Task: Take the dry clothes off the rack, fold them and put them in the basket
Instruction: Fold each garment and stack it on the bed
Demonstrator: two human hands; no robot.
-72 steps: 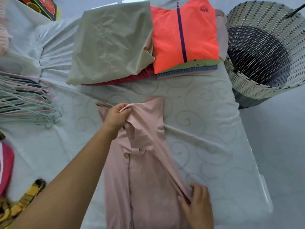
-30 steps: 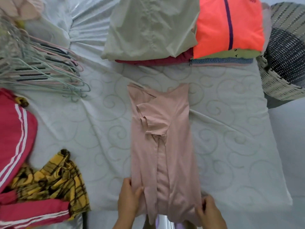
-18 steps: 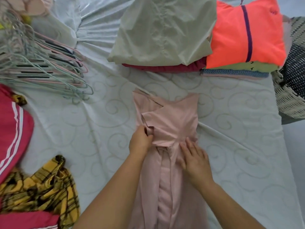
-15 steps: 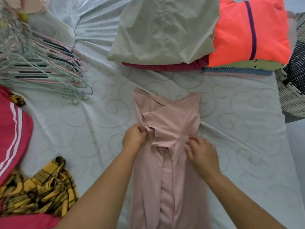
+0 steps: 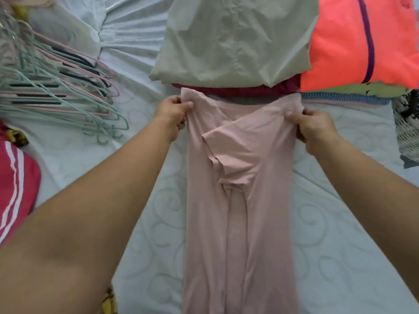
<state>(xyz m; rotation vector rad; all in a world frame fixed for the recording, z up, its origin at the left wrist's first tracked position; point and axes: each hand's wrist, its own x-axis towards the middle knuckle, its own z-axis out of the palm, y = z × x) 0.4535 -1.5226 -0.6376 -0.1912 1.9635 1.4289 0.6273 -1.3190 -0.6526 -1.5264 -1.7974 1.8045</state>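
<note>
Pink cloth, item one: the garment [image 5: 240, 200], folded into a long narrow strip. It lies lengthwise down the middle of the bed [image 5: 158, 200], and its lower end runs out of my view at the bottom. One short sleeve is folded across its front. The top edge is raised off the bed, sags between its two held corners, and reaches the near side of the maroon piece [image 5: 238, 90].

Item two: left hand [image 5: 173, 114], fingers and thumb curled, pinching the garment's top left corner.

Item three: right hand [image 5: 315, 125], likewise curled, pinching the top right corner.

Item four: pale green piece [image 5: 235, 41], folded, at the far end of the bed, lying on the maroon piece.

Item five: orange jacket [image 5: 353, 41] with a purple zip line, just right of the pale green piece. I log a lime layer [image 5: 381, 90] under it and a blue mesh layer [image 5: 340, 100] under that.

Item six: basket [image 5: 408, 132], white weave, at the right edge of my view beside the blue mesh layer. Only part of its wall shows, so I cannot tell what it holds.

Item seven: hangers [image 5: 56, 91], green and pink, heaped on the bed at the left.

Item eight: red piece [image 5: 15, 189] with white stripes, at the left edge.

Item nine: yellow cloth [image 5: 108, 300], at the bottom edge; only a scrap shows.
</note>
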